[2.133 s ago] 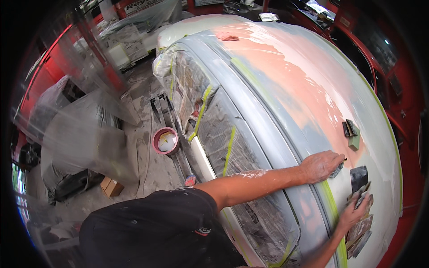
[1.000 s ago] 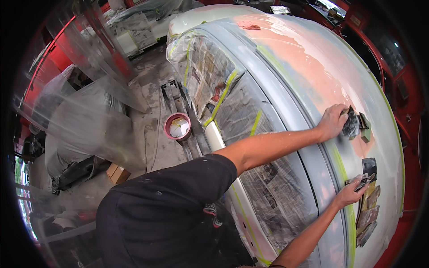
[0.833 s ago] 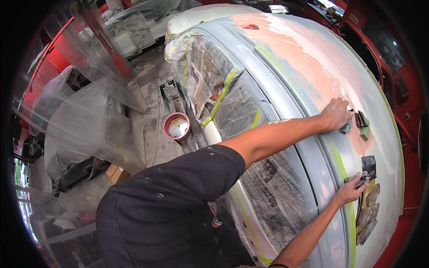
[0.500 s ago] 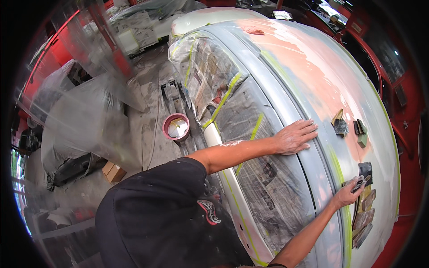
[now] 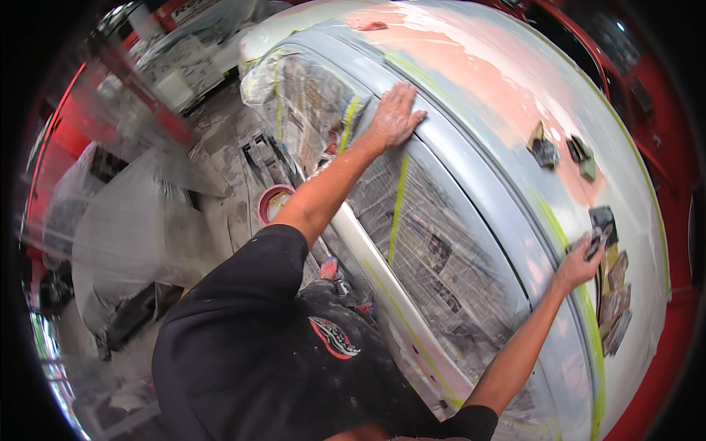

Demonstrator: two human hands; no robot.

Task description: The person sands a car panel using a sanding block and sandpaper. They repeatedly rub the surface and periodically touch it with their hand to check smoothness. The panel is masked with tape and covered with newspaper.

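Head view shows my left hand (image 5: 394, 115) spread flat, palm down, on the grey car roof (image 5: 471, 169) at the far left edge, likely bracing my lean. My right hand (image 5: 577, 266) pinches a dark spreader (image 5: 594, 246) at the near right, beside filler-smeared cards (image 5: 614, 301) on the roof. Newspaper masking (image 5: 434, 250) covers the windows, presumably against dust.

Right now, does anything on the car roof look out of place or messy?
Mostly orderly. Two loose sanding pads lie askew on the pink filler patch, apart from the pile of sandpaper sheets by the right hand. Masking looks intact.
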